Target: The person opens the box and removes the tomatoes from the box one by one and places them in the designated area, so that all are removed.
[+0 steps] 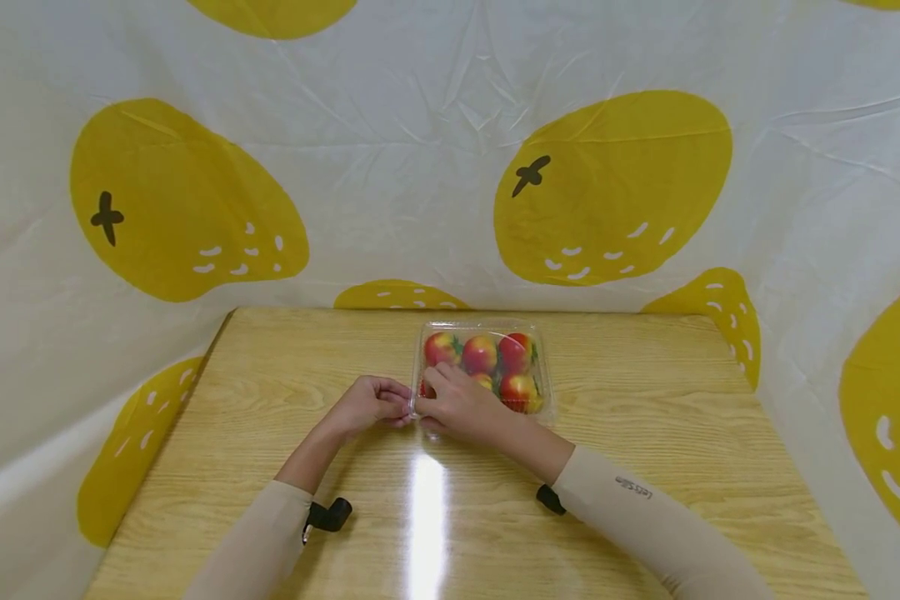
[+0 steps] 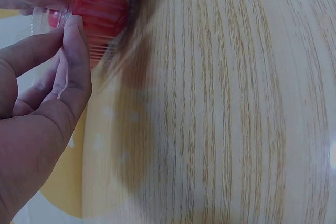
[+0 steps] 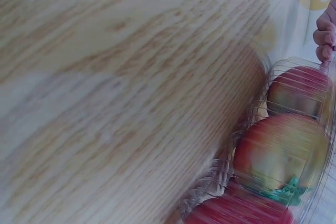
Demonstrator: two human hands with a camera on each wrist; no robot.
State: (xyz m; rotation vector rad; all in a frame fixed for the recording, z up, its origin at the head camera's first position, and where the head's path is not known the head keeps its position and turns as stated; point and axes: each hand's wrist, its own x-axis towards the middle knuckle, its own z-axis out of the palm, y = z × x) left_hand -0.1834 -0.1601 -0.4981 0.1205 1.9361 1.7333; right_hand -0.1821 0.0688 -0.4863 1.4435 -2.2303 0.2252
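Beyond the fingers hung a printed cloth (image 1: 397,208), and beneath them spread a wooden table (image 1: 645,400), with a clear container (image 1: 483,326) right at the fingertips. The right hand (image 1: 461,404) and left hand (image 1: 371,404) both pinched its near-left corner, seemingly working the rim, which called for a firm, careful pull or press next; the right hand stood in the way, hiding some red-and-yellow fruits (image 1: 516,353) inside.

White fruit-print cloth (image 1: 397,208) behind wooden table (image 1: 667,392); bright glare (image 1: 427,525).

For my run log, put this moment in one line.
clear rectangular plastic box: on light wooden table; round red-yellow fruits: inside; left hand: pinching near-left corner; right hand: touching same corner
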